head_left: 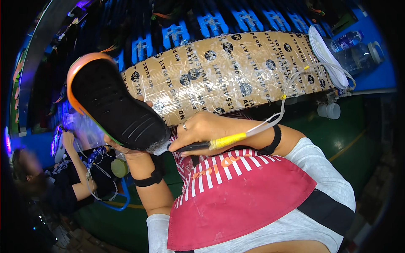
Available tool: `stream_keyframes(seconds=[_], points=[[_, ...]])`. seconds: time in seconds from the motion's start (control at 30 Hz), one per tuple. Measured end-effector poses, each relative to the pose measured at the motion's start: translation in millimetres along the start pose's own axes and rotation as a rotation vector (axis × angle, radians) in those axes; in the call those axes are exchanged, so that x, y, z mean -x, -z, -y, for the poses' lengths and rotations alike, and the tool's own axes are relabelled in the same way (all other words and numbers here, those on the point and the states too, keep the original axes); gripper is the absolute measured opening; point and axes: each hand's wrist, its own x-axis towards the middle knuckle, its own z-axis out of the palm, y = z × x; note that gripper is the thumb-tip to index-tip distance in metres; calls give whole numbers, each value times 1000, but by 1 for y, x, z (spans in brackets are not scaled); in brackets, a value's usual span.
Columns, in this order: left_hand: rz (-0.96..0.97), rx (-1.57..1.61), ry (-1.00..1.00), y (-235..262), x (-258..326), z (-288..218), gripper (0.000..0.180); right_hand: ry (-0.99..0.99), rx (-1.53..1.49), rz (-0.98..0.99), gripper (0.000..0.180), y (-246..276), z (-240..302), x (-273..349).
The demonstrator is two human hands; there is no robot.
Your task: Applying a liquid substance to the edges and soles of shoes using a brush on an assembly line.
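A black shoe sole (pixel 114 97) with an orange rim is held tilted above the near left end of the wrapped board. My left hand (pixel 123 146) is closed round its narrower end, with part of the fingers hidden behind it. In my right hand (pixel 197 130) is a brush (pixel 192 146) with a dark handle, yellow tape and a pale hose at its back. Its whitish bristles (pixel 157 148) meet the sole's near end, close to my left hand.
A cardboard-covered work surface (pixel 228 80) lies ahead, with blue clamps (pixel 211 24) behind it. At right are a white insole-shaped piece (pixel 327 57), a clear bottle (pixel 363 57) and a white cup (pixel 329 111). Another person (pixel 63 177) works at the left.
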Motion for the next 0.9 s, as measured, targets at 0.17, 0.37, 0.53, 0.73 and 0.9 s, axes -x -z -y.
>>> stream_keyframes(seconds=[0.17, 0.37, 0.53, 0.73, 0.9], points=[[44, -9, 188, -12, 0, -4, 96, -93, -134, 44, 25, 8, 0, 1], [-97, -192, 301, 2, -2, -10, 87, -62, 28, 290, 23, 17, 2, 1], [-54, -76, 530, -17, -14, -13, 57, -13, -115, 88, 20, 11, -5, 2], [-116, -184, 656, -20, -23, -12, 42, 94, -73, 266, 23, 18, -4, 3], [-142, -467, 781, -28, -34, -7, 34, 98, 14, 143, 28, 10, -7, 2]])
